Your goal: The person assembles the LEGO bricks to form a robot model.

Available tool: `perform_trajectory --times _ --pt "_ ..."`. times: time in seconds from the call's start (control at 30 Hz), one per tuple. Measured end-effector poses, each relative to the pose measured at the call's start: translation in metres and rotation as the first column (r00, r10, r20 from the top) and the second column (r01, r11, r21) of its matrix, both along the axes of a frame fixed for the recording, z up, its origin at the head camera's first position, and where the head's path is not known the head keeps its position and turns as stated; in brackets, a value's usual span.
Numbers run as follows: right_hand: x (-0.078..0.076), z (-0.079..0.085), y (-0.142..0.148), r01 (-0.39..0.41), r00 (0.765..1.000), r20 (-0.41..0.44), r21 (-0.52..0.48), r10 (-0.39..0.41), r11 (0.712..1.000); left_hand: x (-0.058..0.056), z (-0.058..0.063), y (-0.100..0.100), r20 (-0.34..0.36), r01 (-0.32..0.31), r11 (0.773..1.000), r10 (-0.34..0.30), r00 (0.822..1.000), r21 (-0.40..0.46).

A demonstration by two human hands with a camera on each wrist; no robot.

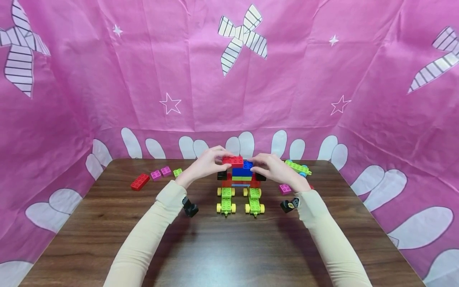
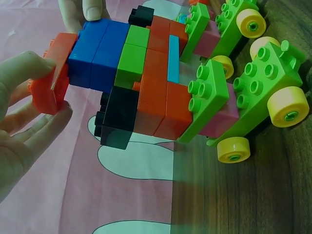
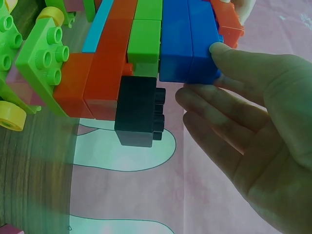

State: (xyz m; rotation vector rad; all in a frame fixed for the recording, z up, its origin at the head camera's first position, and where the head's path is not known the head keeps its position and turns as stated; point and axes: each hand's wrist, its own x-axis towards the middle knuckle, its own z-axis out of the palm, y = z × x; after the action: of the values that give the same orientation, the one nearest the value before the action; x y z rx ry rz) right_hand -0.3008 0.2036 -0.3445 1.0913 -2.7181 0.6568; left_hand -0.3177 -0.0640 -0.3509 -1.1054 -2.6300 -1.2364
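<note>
A toy figure of stacked building bricks stands upright on two lime green wheeled bases with yellow wheels. Above the bases come red bricks, green bricks and blue bricks, with a black brick jutting out at each side. My left hand pinches a red brick at the top, thumb in front and fingers behind. That brick looks slightly tilted against the blue one; whether it is pressed down, I cannot tell. On the other side my right hand grips the upper blue brick between thumb and fingers.
To the left lie a red brick, two pink bricks and a small green brick. At right are a pink brick and a green wheeled base with blue wheels. A pink curtain hangs behind the wooden table.
</note>
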Motion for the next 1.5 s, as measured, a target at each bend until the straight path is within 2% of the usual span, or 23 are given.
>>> perform_trajectory --times 0.3,0.63,1.1,1.5 --pt "-0.001 -0.001 0.001 -0.001 1.0 -0.005 -0.012 0.001 1.0 0.003 0.003 0.001 -0.017 -0.011 1.0 0.011 1.0 -0.019" --pt "0.0 -0.001 0.0 0.002 1.0 -0.018 -0.005 -0.002 1.0 0.005 0.007 0.002 -0.09 -0.003 0.997 -0.004 0.996 -0.079" --pt "0.001 -0.001 -0.001 0.012 1.0 -0.021 -0.01 -0.013 1.0 0.008 0.006 0.002 -0.142 -0.021 0.994 0.006 0.99 -0.105" --pt "0.002 -0.001 -0.001 0.018 1.0 0.001 0.005 -0.018 1.0 0.012 0.001 0.001 -0.227 -0.054 0.989 0.021 0.974 -0.138"
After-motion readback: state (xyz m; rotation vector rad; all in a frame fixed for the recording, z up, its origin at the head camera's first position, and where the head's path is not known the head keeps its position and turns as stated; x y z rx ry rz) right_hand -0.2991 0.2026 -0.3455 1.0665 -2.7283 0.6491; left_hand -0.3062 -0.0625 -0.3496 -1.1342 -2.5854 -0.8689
